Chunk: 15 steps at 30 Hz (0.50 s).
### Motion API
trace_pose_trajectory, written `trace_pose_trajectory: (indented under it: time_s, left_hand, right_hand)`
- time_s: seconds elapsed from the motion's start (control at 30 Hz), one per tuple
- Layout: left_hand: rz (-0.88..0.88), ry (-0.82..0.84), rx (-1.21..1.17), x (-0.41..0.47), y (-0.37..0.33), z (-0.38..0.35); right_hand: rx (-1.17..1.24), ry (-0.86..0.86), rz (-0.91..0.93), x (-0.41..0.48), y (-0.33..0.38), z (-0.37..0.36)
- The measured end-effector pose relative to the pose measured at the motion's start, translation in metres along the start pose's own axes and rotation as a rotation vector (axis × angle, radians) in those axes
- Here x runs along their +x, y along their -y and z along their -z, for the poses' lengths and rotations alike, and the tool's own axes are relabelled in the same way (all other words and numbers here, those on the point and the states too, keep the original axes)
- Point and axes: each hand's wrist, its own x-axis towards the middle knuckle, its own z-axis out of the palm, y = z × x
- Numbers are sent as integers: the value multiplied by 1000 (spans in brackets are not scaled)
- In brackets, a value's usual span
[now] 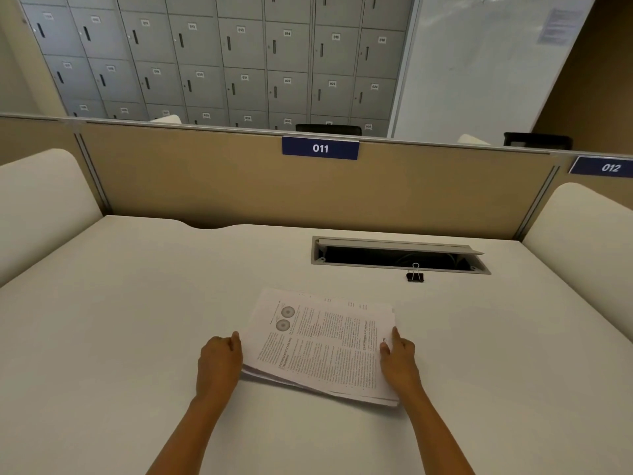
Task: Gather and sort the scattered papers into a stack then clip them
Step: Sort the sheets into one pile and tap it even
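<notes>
A loose stack of printed papers lies on the white desk, turned sideways, its sheets fanned unevenly at the near edge. My left hand grips the stack's left edge, with the thumb on top. My right hand holds the right edge, its thumb and a finger on the top sheet. A black binder clip with silver handles stands on the desk beyond the stack to the right, apart from both hands.
An open cable slot is cut into the desk just behind the clip. A tan partition labelled 011 closes off the back. White side panels flank the desk left and right. Grey lockers stand beyond.
</notes>
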Motion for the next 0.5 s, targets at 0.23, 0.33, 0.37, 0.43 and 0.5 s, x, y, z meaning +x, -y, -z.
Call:
trace_pose_trajectory:
  time_s: [0.23,0.33,0.37,0.43,0.5]
  left_hand:
    - [83,227,133,25,-16,5]
    - [129,428,66,43,-18,4]
    - [167,491,-25,45,-18,4]
    - [182,543,-147,46,-19,6]
    - [102,521,-197,41,-22,6]
  right_hand:
    - [526,-50,-125,4,-19,8]
    - [614,157,-165,6,-20,13]
    - [632,228,-175,5,-19,14]
    - [637,297,-169,6,-19,17]
    - [639,223,-89,5,-16,21]
